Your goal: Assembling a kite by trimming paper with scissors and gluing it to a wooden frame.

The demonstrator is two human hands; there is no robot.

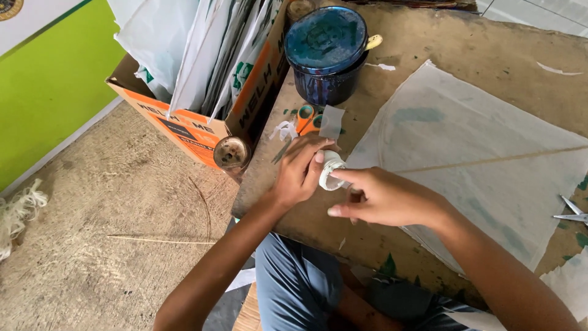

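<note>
Desk (429, 37): worn brown top, green paint stains. On it: dark blue lidded tin (326, 52) at far edge; orange scissors handles (308, 117) just before tin; large pale paper sheet (484, 159) with thin stick across; metal scissors tips (572, 211) at right edge. Cardboard box (202, 122) on floor (98, 233) beside desk.

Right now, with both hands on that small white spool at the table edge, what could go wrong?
1. The small white spool, pinched between left hand and right hand, sits near the table edge; a slip could drop it.
2. The right forearm rests on the thin white sheet; it may crease or tear.
3. Scissors lie open nearby.
</note>
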